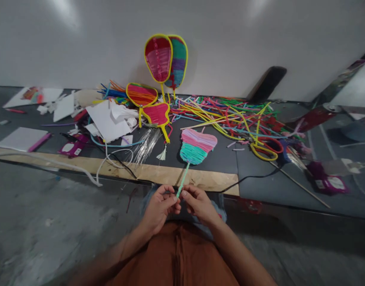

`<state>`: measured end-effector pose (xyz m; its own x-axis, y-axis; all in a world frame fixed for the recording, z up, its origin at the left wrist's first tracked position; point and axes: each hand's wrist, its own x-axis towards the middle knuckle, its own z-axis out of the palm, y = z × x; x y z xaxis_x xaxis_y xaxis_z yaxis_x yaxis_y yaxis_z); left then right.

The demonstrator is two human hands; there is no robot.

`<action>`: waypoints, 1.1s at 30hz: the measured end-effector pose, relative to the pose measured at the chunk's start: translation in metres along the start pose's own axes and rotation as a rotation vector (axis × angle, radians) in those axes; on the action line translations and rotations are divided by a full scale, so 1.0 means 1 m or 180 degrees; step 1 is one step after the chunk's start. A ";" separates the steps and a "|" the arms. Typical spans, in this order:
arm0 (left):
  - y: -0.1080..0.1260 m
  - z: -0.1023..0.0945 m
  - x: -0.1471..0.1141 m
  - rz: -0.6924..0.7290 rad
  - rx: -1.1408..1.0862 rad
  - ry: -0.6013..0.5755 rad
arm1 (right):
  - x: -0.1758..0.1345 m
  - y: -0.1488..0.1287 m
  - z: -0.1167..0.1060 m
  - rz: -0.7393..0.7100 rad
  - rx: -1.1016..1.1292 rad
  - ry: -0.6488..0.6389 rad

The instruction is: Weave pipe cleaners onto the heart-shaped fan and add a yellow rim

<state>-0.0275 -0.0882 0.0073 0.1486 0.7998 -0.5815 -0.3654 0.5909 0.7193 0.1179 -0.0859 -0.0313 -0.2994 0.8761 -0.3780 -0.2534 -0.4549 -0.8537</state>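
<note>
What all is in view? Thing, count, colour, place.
wall: 1, grey, behind
table: 1, dark grey, brown front strip, ahead
unrimmed fan: 1, pink, lilac and teal, centre front
yellow-rimmed fans: 4, multicoloured, centre back
pipe cleaners: uncountable, mixed, centre to right
papers: several, white, left
labelled items: 2, purple, left and right
can: 1, dark red, right
slab: 1, black, against wall
tassel: 1, white, centre
plastic strands: bunch, clear, centre-left
stick: 1, pale, right
cords: several, white and black, front
left hand: 1, bare, pinching green stem
right hand: 1, bare, beside stem
</note>
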 end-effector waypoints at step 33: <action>0.004 -0.003 0.003 -0.0127 -0.0094 0.0102 | 0.002 0.000 0.004 -0.1808 -0.1927 0.0753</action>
<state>-0.0315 -0.0842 0.0074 0.1343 0.7717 -0.6216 -0.3868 0.6184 0.6841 0.1137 -0.0852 -0.0307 -0.0595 0.9858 0.1569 0.2474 0.1668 -0.9544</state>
